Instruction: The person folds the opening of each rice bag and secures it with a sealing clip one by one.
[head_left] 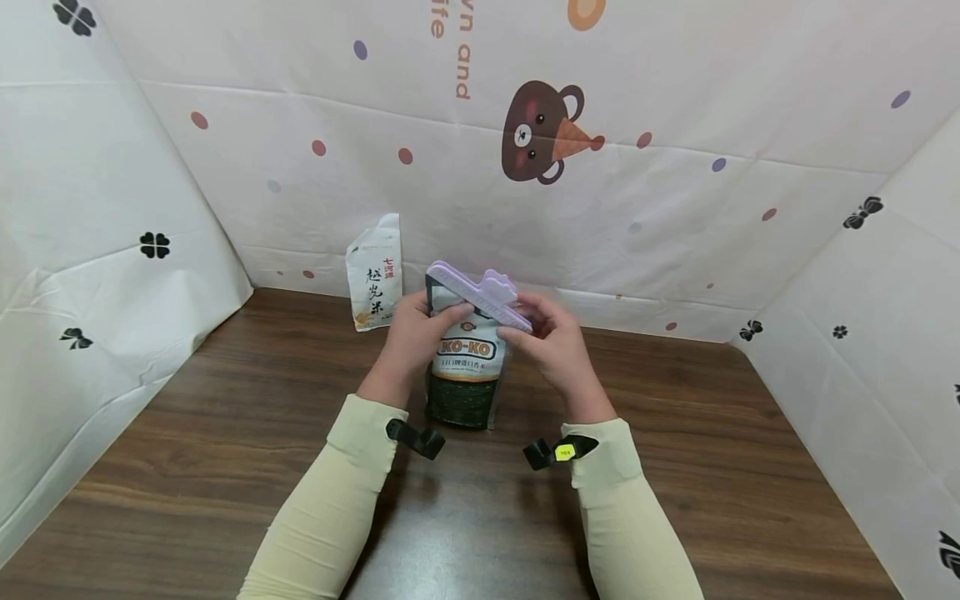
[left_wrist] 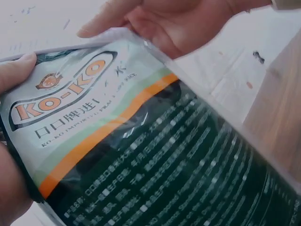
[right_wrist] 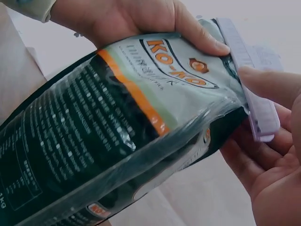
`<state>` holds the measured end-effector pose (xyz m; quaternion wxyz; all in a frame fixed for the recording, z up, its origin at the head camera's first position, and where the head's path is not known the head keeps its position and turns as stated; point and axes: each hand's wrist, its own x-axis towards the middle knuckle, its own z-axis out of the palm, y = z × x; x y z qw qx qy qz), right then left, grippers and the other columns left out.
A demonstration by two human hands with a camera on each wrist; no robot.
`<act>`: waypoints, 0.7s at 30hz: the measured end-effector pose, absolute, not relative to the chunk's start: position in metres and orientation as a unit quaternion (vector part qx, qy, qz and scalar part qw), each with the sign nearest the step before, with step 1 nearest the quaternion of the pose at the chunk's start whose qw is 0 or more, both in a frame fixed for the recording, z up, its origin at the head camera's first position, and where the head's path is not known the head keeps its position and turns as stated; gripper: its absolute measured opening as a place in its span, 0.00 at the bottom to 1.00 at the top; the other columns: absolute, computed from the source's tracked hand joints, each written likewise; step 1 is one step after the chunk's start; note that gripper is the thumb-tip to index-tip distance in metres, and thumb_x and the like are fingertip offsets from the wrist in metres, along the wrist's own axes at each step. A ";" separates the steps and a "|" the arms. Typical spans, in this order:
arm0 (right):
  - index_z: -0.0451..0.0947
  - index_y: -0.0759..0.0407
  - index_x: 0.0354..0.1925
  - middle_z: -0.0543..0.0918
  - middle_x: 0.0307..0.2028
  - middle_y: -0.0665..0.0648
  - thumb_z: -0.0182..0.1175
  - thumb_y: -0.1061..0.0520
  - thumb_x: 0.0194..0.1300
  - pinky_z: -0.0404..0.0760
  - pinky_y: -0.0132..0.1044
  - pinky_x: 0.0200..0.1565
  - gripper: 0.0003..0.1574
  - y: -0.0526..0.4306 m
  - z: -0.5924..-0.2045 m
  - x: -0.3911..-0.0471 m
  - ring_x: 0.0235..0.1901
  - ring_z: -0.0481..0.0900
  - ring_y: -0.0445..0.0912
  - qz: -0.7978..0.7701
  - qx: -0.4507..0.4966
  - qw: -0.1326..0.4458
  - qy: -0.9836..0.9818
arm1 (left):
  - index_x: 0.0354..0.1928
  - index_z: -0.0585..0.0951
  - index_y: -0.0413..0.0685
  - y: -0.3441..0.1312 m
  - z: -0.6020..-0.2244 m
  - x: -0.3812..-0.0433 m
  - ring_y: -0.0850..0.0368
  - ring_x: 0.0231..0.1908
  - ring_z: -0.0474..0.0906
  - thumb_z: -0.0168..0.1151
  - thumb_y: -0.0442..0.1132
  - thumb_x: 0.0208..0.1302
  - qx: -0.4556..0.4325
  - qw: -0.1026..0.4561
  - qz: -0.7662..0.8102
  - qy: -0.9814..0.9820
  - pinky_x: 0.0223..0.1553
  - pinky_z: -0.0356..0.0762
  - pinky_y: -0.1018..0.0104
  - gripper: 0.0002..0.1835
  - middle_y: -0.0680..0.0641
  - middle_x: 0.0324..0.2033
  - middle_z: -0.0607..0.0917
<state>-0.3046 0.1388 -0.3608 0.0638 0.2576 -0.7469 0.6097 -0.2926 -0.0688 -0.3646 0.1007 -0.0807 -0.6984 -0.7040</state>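
Note:
A dark green and silver KO-KO rice bag point(head_left: 463, 402) stands on the table between the two hands. Across its top, slanting down to the right, lies a light purple bag clip point(head_left: 480, 297) with a scalloped handle. My left hand point(head_left: 411, 337) grips the bag's upper left side, thumb on the front just below the clip. At the clip's lower right end, my right hand point(head_left: 558, 346) holds it between the thumb in front and fingers behind, as the clip point(right_wrist: 256, 101) in the right wrist view also shows. The fingers behind the bag are partly hidden.
A white rice bag point(head_left: 375, 279) with dark lettering stands at the back, left of the hands, against the patterned cloth backdrop point(head_left: 420, 200). The brown wooden table point(head_left: 675, 467) reaches back to that cloth, and white cloth point(head_left: 862, 333) borders it at the sides.

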 end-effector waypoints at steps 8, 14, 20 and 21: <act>0.77 0.56 0.55 0.80 0.45 0.56 0.70 0.59 0.57 0.79 0.33 0.39 0.26 0.142 -0.371 -0.313 0.38 0.76 0.46 0.592 0.255 -0.012 -0.765 | 0.47 0.83 0.40 -0.073 -0.366 -0.294 0.59 0.35 0.85 0.68 0.41 0.61 -0.071 0.092 -0.726 -0.678 0.38 0.82 0.63 0.16 0.47 0.37 0.88; 0.77 0.61 0.54 0.81 0.44 0.56 0.71 0.61 0.55 0.79 0.33 0.41 0.27 0.145 -0.377 -0.317 0.40 0.77 0.50 0.592 0.263 -0.031 -0.761 | 0.50 0.82 0.47 -0.082 -0.363 -0.292 0.57 0.38 0.83 0.68 0.48 0.60 -0.091 0.079 -0.653 -0.748 0.42 0.80 0.60 0.19 0.43 0.43 0.87; 0.77 0.62 0.55 0.82 0.46 0.60 0.71 0.62 0.54 0.80 0.34 0.43 0.29 0.147 -0.382 -0.318 0.42 0.79 0.48 0.596 0.256 -0.044 -0.760 | 0.56 0.77 0.56 -0.093 -0.366 -0.292 0.53 0.47 0.81 0.71 0.55 0.55 -0.108 0.020 -0.621 -0.776 0.50 0.78 0.53 0.27 0.48 0.48 0.85; 0.77 0.61 0.55 0.82 0.47 0.61 0.71 0.62 0.54 0.80 0.34 0.43 0.29 0.147 -0.382 -0.318 0.43 0.79 0.49 0.598 0.254 -0.046 -0.759 | 0.57 0.77 0.57 -0.096 -0.367 -0.293 0.53 0.49 0.81 0.71 0.55 0.55 -0.112 0.011 -0.614 -0.781 0.52 0.77 0.52 0.29 0.49 0.48 0.84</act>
